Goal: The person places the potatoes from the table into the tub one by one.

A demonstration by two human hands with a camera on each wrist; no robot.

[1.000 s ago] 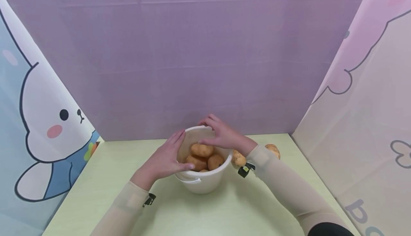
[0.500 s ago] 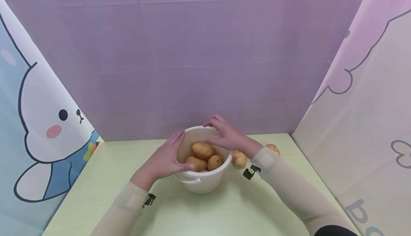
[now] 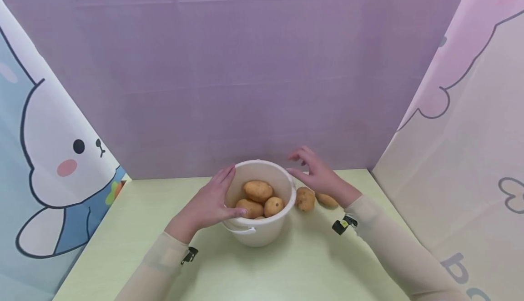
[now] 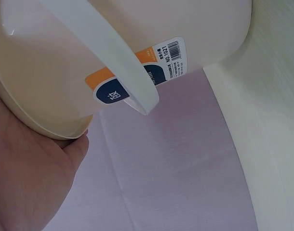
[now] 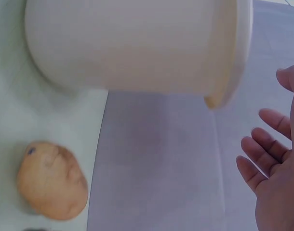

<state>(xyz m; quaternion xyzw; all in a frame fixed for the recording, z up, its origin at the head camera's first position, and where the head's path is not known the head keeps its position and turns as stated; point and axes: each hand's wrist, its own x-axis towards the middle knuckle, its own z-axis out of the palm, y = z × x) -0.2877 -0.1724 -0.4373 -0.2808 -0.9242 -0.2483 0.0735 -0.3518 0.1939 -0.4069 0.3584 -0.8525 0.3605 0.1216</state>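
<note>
Left hand [image 3: 206,205] has a grip on the white bucket [image 3: 262,235] by its left rim, bucket sitting upright on the pale table [image 3: 262,276]. Three potatoes [image 3: 259,191] show inside, maybe a fourth [image 3: 259,218] underneath, hard to tell. Right hand [image 3: 321,176] is relaxed, fingers loosely bent, just off the rim's far right, near two loose potatoes [image 3: 305,199].

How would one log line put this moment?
left hand: holds white bucket; right hand: holds nothing; inside bucket: potatoes; on table: two more potatoes beside bucket

Long, close-fitting cream sleeves [image 3: 393,244] with a small black camera [image 3: 189,254] on each, the right one yellow-flecked
</note>
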